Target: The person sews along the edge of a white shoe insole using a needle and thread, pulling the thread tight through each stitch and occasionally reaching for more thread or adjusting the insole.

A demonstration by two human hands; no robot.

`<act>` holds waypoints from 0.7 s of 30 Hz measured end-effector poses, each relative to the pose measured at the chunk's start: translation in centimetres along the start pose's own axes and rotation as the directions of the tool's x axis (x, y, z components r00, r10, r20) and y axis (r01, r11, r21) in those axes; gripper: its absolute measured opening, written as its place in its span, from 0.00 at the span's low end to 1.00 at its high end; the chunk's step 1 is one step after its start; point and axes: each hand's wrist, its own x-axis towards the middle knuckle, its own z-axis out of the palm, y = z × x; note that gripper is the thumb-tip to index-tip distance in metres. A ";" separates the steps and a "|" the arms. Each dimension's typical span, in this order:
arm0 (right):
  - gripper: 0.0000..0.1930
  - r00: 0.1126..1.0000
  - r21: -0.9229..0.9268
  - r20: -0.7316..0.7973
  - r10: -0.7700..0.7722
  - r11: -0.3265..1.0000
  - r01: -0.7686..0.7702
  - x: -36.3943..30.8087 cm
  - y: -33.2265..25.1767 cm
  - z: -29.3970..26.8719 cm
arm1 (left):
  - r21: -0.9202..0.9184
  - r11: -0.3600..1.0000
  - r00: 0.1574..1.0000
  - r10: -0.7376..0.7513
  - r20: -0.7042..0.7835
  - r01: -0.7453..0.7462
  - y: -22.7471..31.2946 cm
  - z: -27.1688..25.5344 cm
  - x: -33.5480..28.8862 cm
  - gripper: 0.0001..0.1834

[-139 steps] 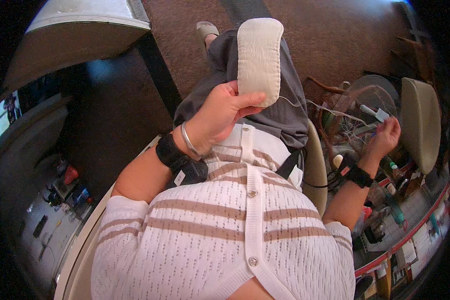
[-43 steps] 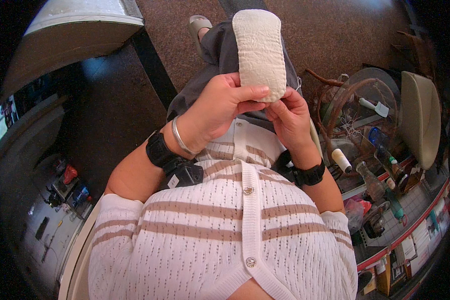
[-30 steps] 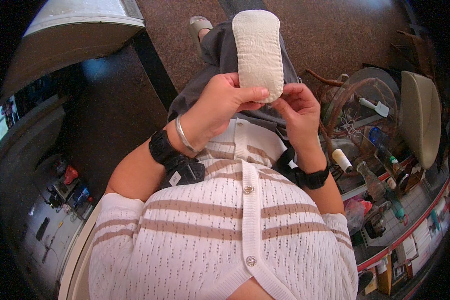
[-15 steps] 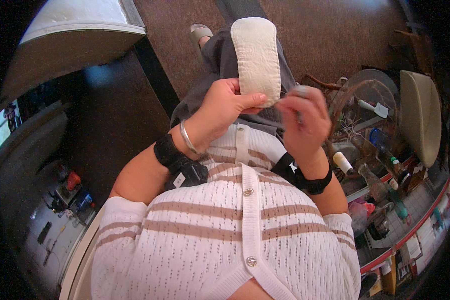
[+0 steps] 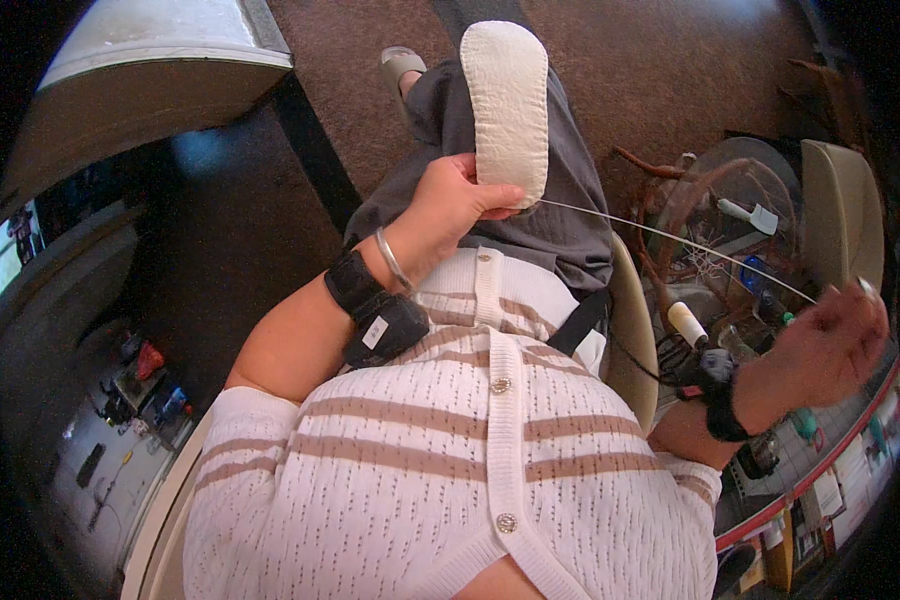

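A cream cloth insole [image 5: 508, 105] with stitches along its edges stands out over my lap. Its lower end is pinched between the thumb and fingers of my left hand [image 5: 458, 203]. From that end a white thread [image 5: 670, 236] runs taut to the right, up to my closed right hand [image 5: 828, 342]. That hand is far out at the right, slightly blurred, over the glass-topped table. Whether a needle is also between its fingers cannot be made out.
At the right a table [image 5: 820, 480] with a red edge carries bottles, a white-handled scraper [image 5: 750, 215] and branch-like wood [image 5: 660, 165]. A beige chair back [image 5: 838, 215] stands behind it. A pale-topped counter [image 5: 160, 60] is at the far left.
My right hand has swung from beside the insole far out to the right, drawing the thread out straight. My left hand and the insole have shifted only slightly.
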 end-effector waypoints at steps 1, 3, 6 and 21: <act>0.07 0.985 -0.403 -0.089 -0.147 0.910 0.099 0.8 1.4 -1.0 | 0.003 1.000 1.000 0.013 -0.002 -0.013 -0.1 0.0 0.1 0.16; 0.09 0.964 -0.254 -0.235 -0.123 0.965 0.061 1.7 4.9 -2.4 | 0.021 0.999 1.000 0.025 0.003 -0.025 -0.2 0.0 0.1 0.16; 0.07 0.920 0.297 -0.308 0.244 0.943 -0.151 2.6 9.9 -3.8 | 0.045 0.998 0.998 0.037 0.058 -0.040 0.0 0.3 0.2 0.17; 0.06 0.715 0.552 0.617 -0.329 0.828 -0.095 -7.5 -7.5 8.2 | -0.062 0.997 0.993 0.055 0.108 -0.048 0.3 0.7 -0.8 0.17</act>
